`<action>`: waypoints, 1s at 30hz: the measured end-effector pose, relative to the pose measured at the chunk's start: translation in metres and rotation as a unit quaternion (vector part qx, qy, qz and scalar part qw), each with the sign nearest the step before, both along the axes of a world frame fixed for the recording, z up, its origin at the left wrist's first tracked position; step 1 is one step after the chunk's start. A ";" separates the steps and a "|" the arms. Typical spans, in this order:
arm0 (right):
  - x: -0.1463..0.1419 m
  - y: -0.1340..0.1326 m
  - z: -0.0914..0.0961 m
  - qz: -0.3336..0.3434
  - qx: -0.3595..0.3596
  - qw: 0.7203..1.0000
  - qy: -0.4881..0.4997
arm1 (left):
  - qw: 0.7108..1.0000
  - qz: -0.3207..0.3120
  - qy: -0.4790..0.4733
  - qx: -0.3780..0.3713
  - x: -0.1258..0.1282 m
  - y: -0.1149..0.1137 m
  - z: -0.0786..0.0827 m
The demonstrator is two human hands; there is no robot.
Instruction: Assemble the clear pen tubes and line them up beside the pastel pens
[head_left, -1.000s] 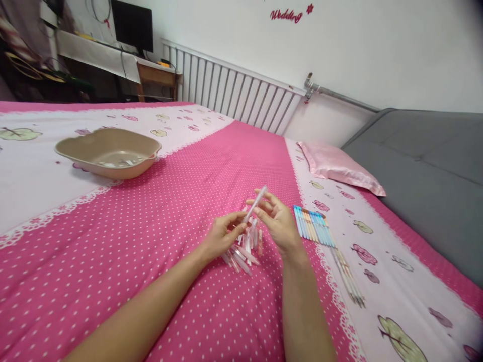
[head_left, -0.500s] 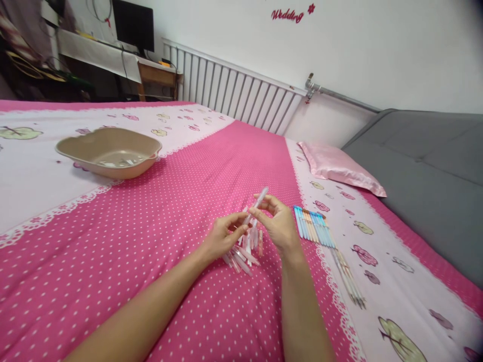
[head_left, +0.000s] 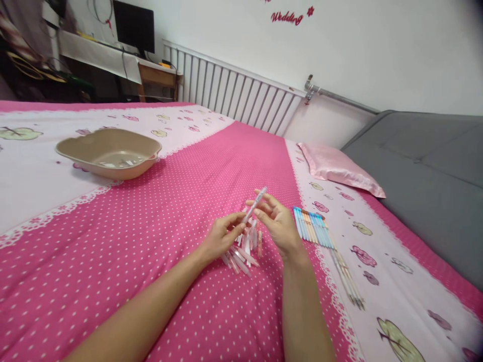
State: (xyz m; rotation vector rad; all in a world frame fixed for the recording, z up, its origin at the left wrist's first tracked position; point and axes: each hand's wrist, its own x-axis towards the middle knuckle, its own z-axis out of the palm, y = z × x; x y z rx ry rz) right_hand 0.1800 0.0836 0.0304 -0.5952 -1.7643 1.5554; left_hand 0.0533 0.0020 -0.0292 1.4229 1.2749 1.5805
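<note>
My left hand (head_left: 222, 234) pinches the lower end of a slim, pale pink pen (head_left: 255, 202), which slants up to the right with small dark print on its barrel. Around the pen's upper part, my right hand (head_left: 279, 221) has its fingers loosely spread behind it and the thumb apart at its near side. Under both hands lies a loose pile of pink and clear pens (head_left: 241, 256), partly hidden by the left hand. To the right, blue and orange pens (head_left: 313, 227) lie side by side in a row, with several whitish pens (head_left: 347, 281) below them.
A beige basin (head_left: 109, 153) with small flat pieces inside stands on the bed at the left. A pink pillow (head_left: 339, 168) rests against the grey headboard (head_left: 418, 186). At the far left is a desk with a monitor (head_left: 134, 27), beside a white railing (head_left: 234, 83).
My right thumb and fingers have loosened around the pen's upper part. The pen has turned slightly, so print now shows on its barrel. My left hand keeps its pinch.
</note>
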 end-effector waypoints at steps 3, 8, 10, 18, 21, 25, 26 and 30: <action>-0.002 0.002 -0.003 -0.022 0.018 1.000 -0.005 | 1.000 0.000 -0.001 -0.001 0.000 -0.001 0.001; -0.005 0.003 -0.004 -0.067 0.063 0.995 -0.034 | 1.000 0.002 0.004 -0.005 0.002 -0.001 0.004; -0.007 0.003 -0.005 -0.086 0.089 0.991 -0.047 | 1.000 0.005 0.007 -0.005 0.002 -0.002 0.004; -0.005 -0.001 -0.003 -0.031 0.072 0.997 -0.011 | 1.000 -0.001 -0.013 0.009 0.002 -0.002 0.005; -0.003 -0.003 0.002 0.008 0.029 1.000 -0.001 | 1.000 -0.008 -0.021 0.009 0.001 -0.001 0.004; -0.004 -0.003 0.001 -0.002 0.019 1.000 -0.003 | 1.000 -0.011 -0.026 0.004 0.001 -0.001 0.003; -0.004 -0.003 0.000 -0.008 0.022 1.000 -0.003 | 1.000 -0.011 -0.026 0.005 0.001 -0.001 0.003; -0.006 -0.001 -0.003 -0.053 0.033 0.998 -0.023 | 1.000 -0.007 -0.016 -0.001 0.002 -0.002 0.004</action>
